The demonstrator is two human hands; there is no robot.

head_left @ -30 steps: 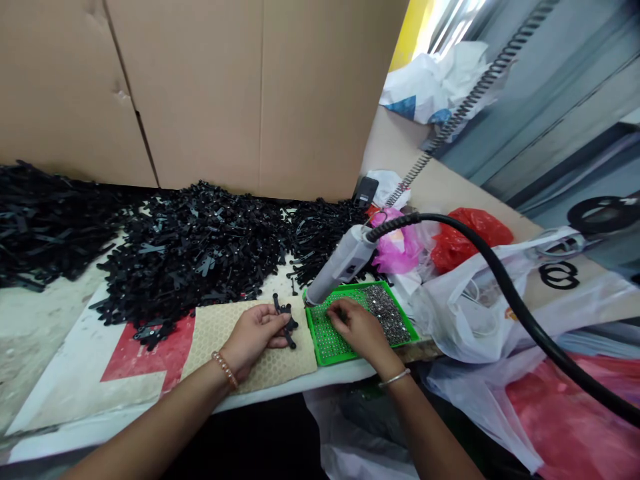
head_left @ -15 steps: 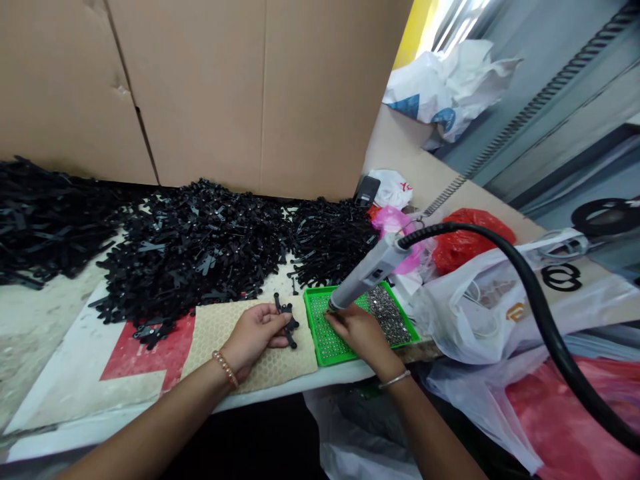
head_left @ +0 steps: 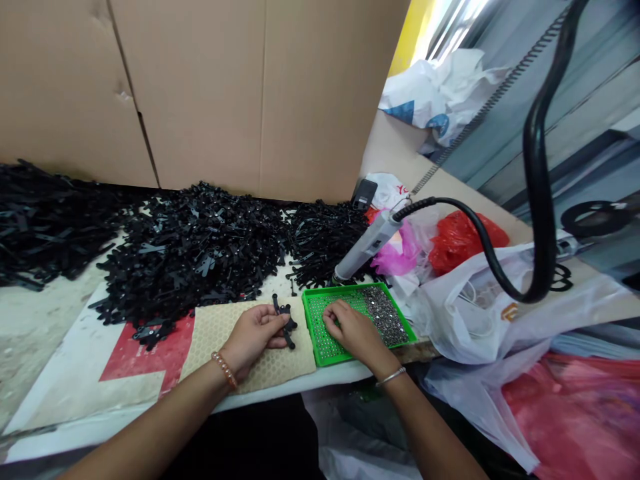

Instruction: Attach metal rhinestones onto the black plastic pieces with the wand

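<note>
My left hand [head_left: 256, 333] is closed on a small black cross-shaped plastic part [head_left: 286, 321], held by thumb and fingers above a tan textured pad [head_left: 213, 330]. Over the green tray [head_left: 311, 340] is my right hand [head_left: 354, 331], its fingers curled in and pressed together; anything between them is too small or hidden to see. Small metal screws [head_left: 384, 315] lie heaped at the tray's right side, and others sit in its perforated grid. Just behind the tray a grey electric screwdriver [head_left: 367, 247] hangs tilted, its tip low, apart from my right hand.
Big heaps of black plastic parts [head_left: 200, 240] cover the back of the table before a cardboard wall [head_left: 200, 87]. A coiled spring [head_left: 480, 120] and a thick black cable [head_left: 540, 173] run to the screwdriver. Plastic bags [head_left: 465, 241] crowd the right side.
The screwdriver has moved from my right hand up and back behind the tray, and its cable has swung upward. My right hand stays over the tray with fingers curled. The left hand is nearly still.
</note>
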